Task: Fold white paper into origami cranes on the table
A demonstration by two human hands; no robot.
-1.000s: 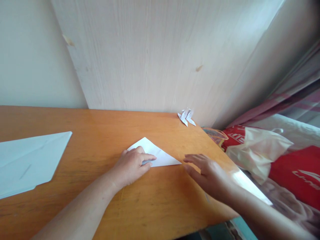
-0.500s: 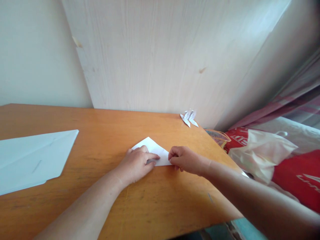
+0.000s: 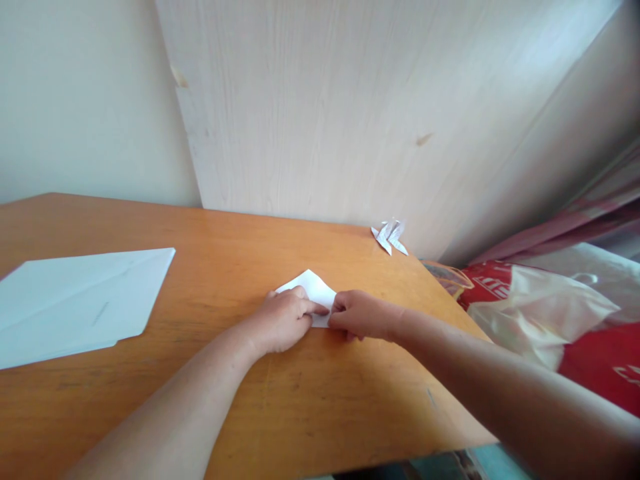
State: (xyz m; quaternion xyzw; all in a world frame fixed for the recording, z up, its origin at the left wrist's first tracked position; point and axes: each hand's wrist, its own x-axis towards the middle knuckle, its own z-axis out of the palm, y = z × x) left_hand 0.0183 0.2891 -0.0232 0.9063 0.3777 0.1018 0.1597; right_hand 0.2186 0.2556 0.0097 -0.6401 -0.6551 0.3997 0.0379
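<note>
1. The wooden tabletop point(image 3: 300, 413) is spread beneath both hands.
2. The left hand point(image 3: 286, 319) is laid on the left part of the folded white paper, its index finger stretched out and the others loosely bent; nothing is seen to be gripped by it.
3. The right hand point(image 3: 361, 315) is curled, thumb and fingers drawn together over the paper's right part; whether a corner is pinched cannot be told.
4. The folded white paper point(image 3: 316, 291) is set flat on the table between the hands, its peak pointed away.
5. At the left, larger white sheets point(image 3: 80, 300) are stacked.
6. Beyond the table's right edge, a cream bag point(image 3: 540, 313) is seen.
7. Small folded paper pieces point(image 3: 390, 237) are placed near the pale board point(image 3: 310, 113).
</note>
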